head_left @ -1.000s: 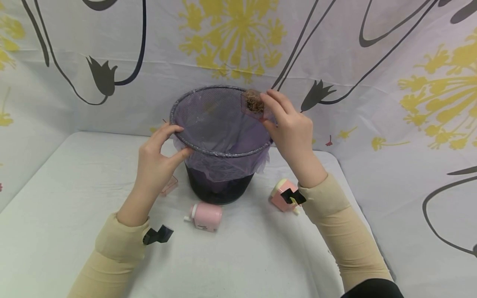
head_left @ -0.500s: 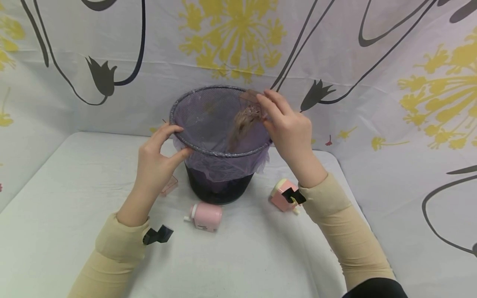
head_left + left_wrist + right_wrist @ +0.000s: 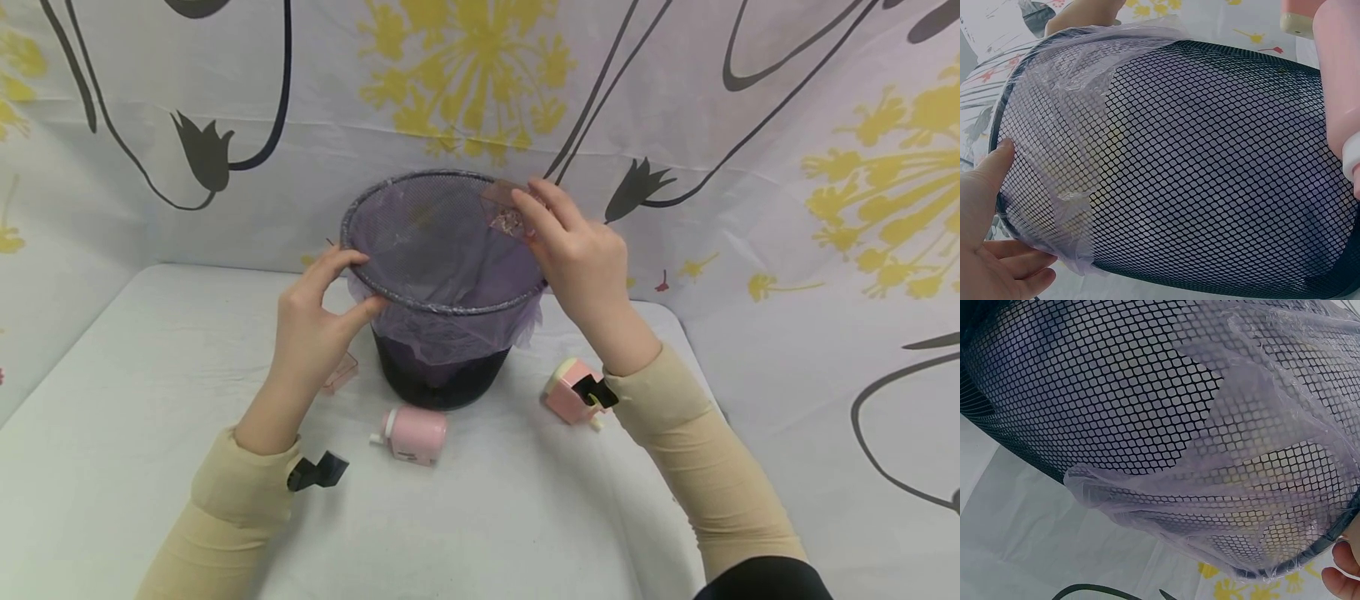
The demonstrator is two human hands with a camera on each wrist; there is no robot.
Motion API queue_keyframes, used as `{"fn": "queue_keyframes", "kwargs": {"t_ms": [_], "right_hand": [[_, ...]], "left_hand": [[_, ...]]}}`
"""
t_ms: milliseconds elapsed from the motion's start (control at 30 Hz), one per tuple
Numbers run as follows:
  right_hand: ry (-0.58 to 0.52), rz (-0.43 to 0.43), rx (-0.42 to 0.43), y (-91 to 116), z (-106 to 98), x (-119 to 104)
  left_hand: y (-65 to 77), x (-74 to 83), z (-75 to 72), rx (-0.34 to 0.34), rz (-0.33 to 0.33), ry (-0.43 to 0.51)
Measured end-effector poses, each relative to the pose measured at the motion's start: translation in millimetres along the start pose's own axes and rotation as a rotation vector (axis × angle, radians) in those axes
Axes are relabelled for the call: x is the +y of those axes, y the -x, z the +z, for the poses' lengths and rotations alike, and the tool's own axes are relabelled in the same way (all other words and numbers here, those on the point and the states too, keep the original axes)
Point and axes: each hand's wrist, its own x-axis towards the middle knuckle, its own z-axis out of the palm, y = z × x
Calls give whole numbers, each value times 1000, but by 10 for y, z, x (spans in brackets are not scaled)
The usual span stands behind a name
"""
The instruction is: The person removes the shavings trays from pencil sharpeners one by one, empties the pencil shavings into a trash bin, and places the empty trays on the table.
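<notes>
In the head view, a black mesh wastebasket (image 3: 442, 385) stands upright, lined with a thin purple bag (image 3: 450, 337) folded over its rim. My left hand (image 3: 315, 312) grips the rim at the left, thumb on the near side; the left wrist view shows that hand (image 3: 997, 231) at the rim too. Over the right part of the opening, my right hand (image 3: 581, 258) pinches a small clear pink shavings tray (image 3: 501, 195), tipped toward the inside. Some pencil shavings (image 3: 508, 222) show in it. The right wrist view catches only fingertips (image 3: 1341, 581) at the rim, and the tray is hidden there.
A pink pencil sharpener (image 3: 417, 433) with a white crank lies in front of the basket. Another pink sharpener (image 3: 572, 396) with a cream end lies right of it, near my right sleeve. A clear pink tray (image 3: 342, 372) sits behind my left wrist. Patterned cloth (image 3: 300, 200) hangs behind.
A clump of shavings has dropped from the tray into the basket, leaving fewer in it. My right hand has tipped the tray further; my left hand has stayed at the rim.
</notes>
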Motion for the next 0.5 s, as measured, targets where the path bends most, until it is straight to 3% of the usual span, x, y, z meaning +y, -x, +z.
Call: {"fn": "queue_keyframes", "kwargs": {"t_ms": [500], "right_hand": [[26,-82,19,20,1,5]], "left_hand": [[-2,-9,10,7,21,0]]}}
